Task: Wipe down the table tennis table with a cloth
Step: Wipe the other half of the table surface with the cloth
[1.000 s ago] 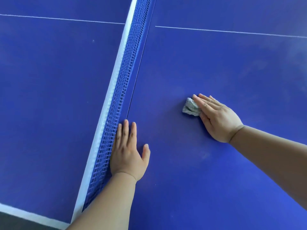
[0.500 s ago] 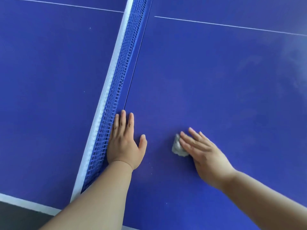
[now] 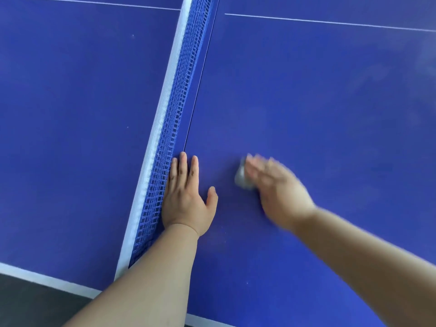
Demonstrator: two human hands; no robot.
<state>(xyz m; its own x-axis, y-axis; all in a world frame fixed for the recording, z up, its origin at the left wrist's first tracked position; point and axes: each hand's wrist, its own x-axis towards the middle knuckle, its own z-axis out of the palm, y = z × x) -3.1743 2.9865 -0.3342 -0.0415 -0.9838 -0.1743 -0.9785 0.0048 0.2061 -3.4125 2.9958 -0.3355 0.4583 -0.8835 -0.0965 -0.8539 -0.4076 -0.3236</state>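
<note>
The blue table tennis table (image 3: 318,102) fills the view. My right hand (image 3: 280,192) lies on its right half, blurred by motion, with straight fingers pressing a small grey cloth (image 3: 241,177) flat against the surface. Only the cloth's left edge shows beyond the fingertips. My left hand (image 3: 186,197) rests flat on the table beside the net, fingers straight and pointing away from me, holding nothing.
A blue net (image 3: 174,128) with a white top band runs from the near edge up to the far middle, dividing the table. White lines mark the table's near edge (image 3: 47,282) and the far centre line (image 3: 330,22). Dark floor (image 3: 28,305) shows at the bottom left.
My right hand slid the cloth toward me and leftward from mid-table, then edged slightly away again. My left hand stayed planted by the net.
</note>
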